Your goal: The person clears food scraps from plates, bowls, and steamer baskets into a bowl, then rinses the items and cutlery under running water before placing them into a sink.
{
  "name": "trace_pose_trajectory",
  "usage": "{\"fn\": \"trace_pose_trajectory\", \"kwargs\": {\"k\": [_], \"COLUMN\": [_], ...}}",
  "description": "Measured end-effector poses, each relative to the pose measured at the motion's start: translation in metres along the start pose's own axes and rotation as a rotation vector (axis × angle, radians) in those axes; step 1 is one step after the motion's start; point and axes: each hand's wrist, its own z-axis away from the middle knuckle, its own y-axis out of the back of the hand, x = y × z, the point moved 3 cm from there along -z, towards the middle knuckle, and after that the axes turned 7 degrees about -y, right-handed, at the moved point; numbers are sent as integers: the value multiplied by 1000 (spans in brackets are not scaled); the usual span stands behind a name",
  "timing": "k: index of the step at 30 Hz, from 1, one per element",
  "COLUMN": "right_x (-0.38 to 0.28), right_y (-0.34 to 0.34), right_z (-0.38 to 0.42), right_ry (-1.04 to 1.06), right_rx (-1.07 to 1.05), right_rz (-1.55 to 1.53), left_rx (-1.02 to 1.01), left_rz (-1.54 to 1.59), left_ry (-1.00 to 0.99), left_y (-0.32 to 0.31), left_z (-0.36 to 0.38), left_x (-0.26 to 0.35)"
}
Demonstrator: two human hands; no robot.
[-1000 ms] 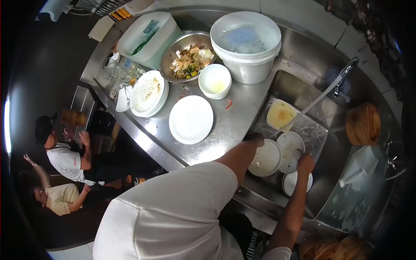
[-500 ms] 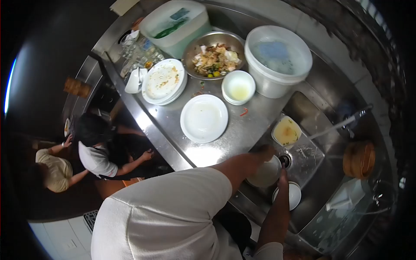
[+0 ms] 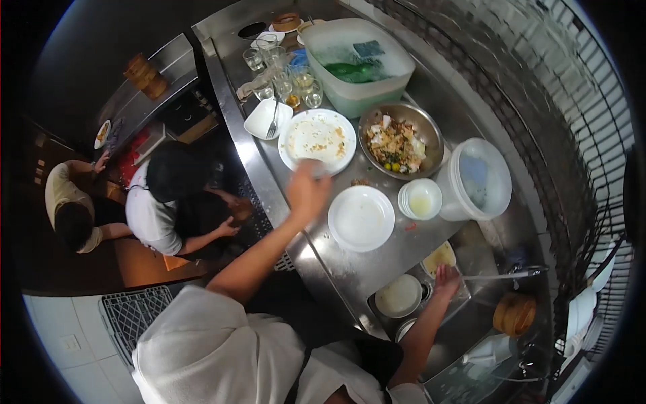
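Observation:
My left hand (image 3: 309, 193), smeared by motion, is over the counter at the near edge of a stack of white plates (image 3: 316, 138) with food scraps on top. Its fingers do not show clearly. A plain white plate (image 3: 361, 219) lies just beside it. Over the sink, my right hand (image 3: 446, 279) has its fingers at the rim of a squarish white bowl (image 3: 437, 259) holding yellowish liquid, and appears to grip it. A round white bowl (image 3: 398, 296) with cloudy liquid sits in the sink by the drain. Another white dish (image 3: 405, 330) is partly hidden by my right forearm.
A steel bowl of food scraps (image 3: 404, 145), stacked small bowls (image 3: 420, 200), a white bucket (image 3: 474, 178) and a soapy tub (image 3: 360, 67) stand on the counter. Glasses (image 3: 286, 84) cluster behind. A tap (image 3: 525, 271) reaches over the sink. Two people (image 3: 158, 209) work at left.
My left hand has left the round bowl in the sink and swung left to the plate stack. My right hand has moved to the squarish bowl. The view has shifted.

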Motion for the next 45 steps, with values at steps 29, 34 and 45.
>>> {"fn": "trace_pose_trajectory", "kwargs": {"k": [29, 34, 45], "right_x": [146, 71, -130], "right_y": [-285, -157, 59], "right_z": [264, 242, 90], "right_ry": [310, 158, 644], "right_rx": [-828, -680, 42], "right_rz": [620, 140, 736], "left_rx": [-438, -674, -1104], "left_rz": [936, 823, 1468], "left_ry": [314, 327, 893], "left_y": [103, 56, -258], "left_z": [-38, 46, 266], "left_x": [-27, 86, 173]}}
